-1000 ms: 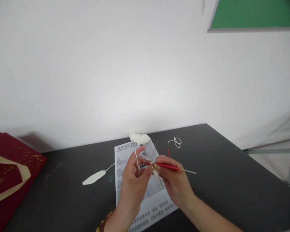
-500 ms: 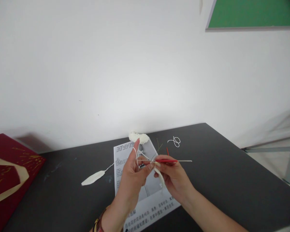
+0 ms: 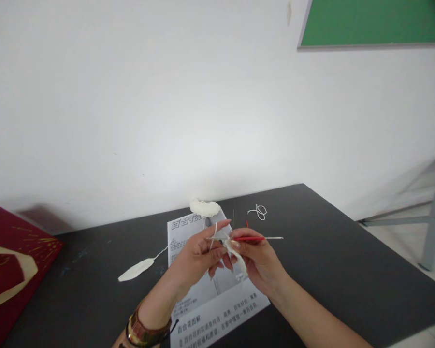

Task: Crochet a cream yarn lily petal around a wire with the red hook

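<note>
A plain white wall (image 3: 166,96) rises behind a flat black table (image 3: 322,251). A dark red bag with cream ribbon handle (image 3: 39,256) sits far left; a printed white paper sheet (image 3: 228,307) lies beneath the hands. Above it, the left hand (image 3: 205,251) pinches a narrow cream crocheted strip (image 3: 240,265); the right hand (image 3: 259,261) is closed around a slim, red-handled metal crochet hook (image 3: 249,238). A fluffy cream yarn bundle (image 3: 205,208) rests at the sheet's top edge.
</note>
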`<move>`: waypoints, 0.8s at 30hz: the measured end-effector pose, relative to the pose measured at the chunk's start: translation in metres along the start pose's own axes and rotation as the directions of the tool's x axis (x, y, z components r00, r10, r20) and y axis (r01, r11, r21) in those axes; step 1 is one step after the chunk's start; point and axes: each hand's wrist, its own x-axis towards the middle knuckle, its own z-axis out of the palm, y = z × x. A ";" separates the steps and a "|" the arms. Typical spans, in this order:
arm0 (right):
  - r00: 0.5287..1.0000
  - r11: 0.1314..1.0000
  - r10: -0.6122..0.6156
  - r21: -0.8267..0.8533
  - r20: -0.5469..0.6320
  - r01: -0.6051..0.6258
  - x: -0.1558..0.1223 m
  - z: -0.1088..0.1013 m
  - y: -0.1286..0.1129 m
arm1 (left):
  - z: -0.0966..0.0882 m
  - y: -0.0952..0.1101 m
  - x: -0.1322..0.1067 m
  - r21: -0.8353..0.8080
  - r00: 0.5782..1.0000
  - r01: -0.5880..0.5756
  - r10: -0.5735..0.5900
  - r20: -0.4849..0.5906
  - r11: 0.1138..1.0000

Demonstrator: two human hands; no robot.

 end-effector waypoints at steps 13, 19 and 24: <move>0.941 0.920 -0.338 -0.214 -0.007 0.329 -0.006 0.000 0.002 | 0.038 -0.011 -0.010 -0.442 0.965 -0.126 0.008 -0.261 0.888; 0.955 0.935 -0.296 -0.209 -0.011 0.287 -0.006 0.000 0.008 | 0.040 -0.016 -0.012 -0.301 0.908 -0.151 0.012 -0.419 0.942; 0.988 0.979 -0.157 -0.132 -0.005 0.155 -0.008 0.001 0.011 | 0.039 -0.018 -0.013 -0.241 0.838 -0.227 0.064 -0.542 0.944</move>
